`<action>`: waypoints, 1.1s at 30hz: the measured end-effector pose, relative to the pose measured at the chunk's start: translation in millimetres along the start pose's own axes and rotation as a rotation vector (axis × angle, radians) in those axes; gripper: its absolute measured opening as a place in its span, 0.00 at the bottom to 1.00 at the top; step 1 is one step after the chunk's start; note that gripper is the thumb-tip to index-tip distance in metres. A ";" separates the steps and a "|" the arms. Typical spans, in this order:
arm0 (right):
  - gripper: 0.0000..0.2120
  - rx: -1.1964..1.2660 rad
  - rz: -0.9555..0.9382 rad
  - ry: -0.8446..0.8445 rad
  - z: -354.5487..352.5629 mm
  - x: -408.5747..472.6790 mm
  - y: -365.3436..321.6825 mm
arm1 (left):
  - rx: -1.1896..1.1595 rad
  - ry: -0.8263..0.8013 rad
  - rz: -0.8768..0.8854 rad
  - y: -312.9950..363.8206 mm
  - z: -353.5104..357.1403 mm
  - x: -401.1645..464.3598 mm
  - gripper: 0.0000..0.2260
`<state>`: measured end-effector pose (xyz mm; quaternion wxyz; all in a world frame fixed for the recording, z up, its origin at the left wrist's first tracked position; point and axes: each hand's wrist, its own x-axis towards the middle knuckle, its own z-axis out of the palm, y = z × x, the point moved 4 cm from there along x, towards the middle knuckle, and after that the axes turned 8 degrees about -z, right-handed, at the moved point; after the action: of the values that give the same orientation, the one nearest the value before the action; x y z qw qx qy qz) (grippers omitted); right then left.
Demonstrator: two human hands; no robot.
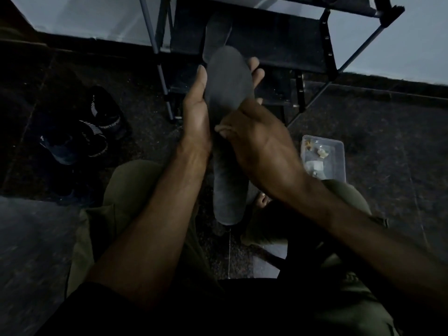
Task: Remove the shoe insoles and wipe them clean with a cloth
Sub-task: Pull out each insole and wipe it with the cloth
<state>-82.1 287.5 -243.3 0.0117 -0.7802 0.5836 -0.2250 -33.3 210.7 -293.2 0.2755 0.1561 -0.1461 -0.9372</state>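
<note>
A long dark grey insole [229,86] stands lengthwise in the middle of the view. My left hand [196,112] cradles it from behind and the left, thumb along its left edge, fingertips showing past its right edge. My right hand [257,146] presses a small pale cloth [221,128] against the insole's middle; only a corner of the cloth shows. A second dark insole [217,27] lies on the shoe rack's lower shelf behind. Dark shoes with white markings [97,127] sit on the floor to the left.
A black metal shoe rack [324,44] stands straight ahead against the pale wall. A clear plastic box [322,156] with small items sits on the dark speckled floor at the right. My knees in olive trousers [126,190] frame the lower view.
</note>
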 end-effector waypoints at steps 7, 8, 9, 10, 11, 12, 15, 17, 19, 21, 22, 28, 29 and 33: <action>0.11 -0.084 0.125 0.097 -16.6 36.9 38.8 | 0.023 0.007 -0.023 -10.2 5.0 4.9 0.26; 0.11 -0.081 0.138 0.092 -14.2 40.1 39.1 | 0.036 0.007 -0.013 -8.0 3.4 5.2 0.26; 0.11 -0.084 0.137 0.084 -10.3 39.7 35.1 | 0.039 0.011 -0.003 -5.3 0.5 4.6 0.27; 0.10 -0.089 0.118 0.075 -6.7 35.7 27.7 | 0.038 -0.020 0.013 -2.7 1.8 2.6 0.28; 0.10 -0.084 0.084 0.069 -3.4 28.4 17.8 | 0.052 -0.028 0.032 -0.5 3.5 0.9 0.29; 0.10 -0.068 0.052 0.058 -0.5 19.3 7.3 | 0.056 -0.034 0.044 0.7 4.4 -0.3 0.29; 0.11 0.001 0.009 0.055 0.1 -4.0 -9.1 | 0.059 -0.032 0.028 -0.5 3.7 1.0 0.30; 0.15 -0.029 0.009 0.051 -2.1 -0.9 -0.9 | 0.060 -0.036 0.036 -4.1 8.7 0.5 0.30; 0.17 -0.114 0.009 0.038 -3.1 14.8 14.9 | 0.030 -0.080 0.029 -10.1 9.5 2.8 0.29; 0.12 -0.136 0.064 0.097 -9.2 33.1 29.4 | 0.005 -0.072 0.002 -12.2 10.4 4.4 0.28; 0.10 -0.116 0.100 0.143 -12.3 39.8 34.0 | 0.003 -0.041 0.003 -11.4 7.8 5.8 0.26; 0.10 -0.047 0.057 0.112 3.5 21.8 2.8 | 0.077 -0.064 0.044 -5.5 4.5 0.5 0.30; 0.12 -0.040 0.035 0.070 5.0 13.5 -2.8 | 0.090 -0.051 0.035 -5.4 3.4 -0.1 0.30; 0.15 -0.042 0.007 0.054 -3.3 12.7 1.0 | 0.055 -0.048 0.028 -7.2 7.5 0.6 0.31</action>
<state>-81.4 276.4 -236.3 -0.0197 -0.7718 0.5912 -0.2334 -39.9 217.6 -289.2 0.2803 0.1390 -0.1806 -0.9325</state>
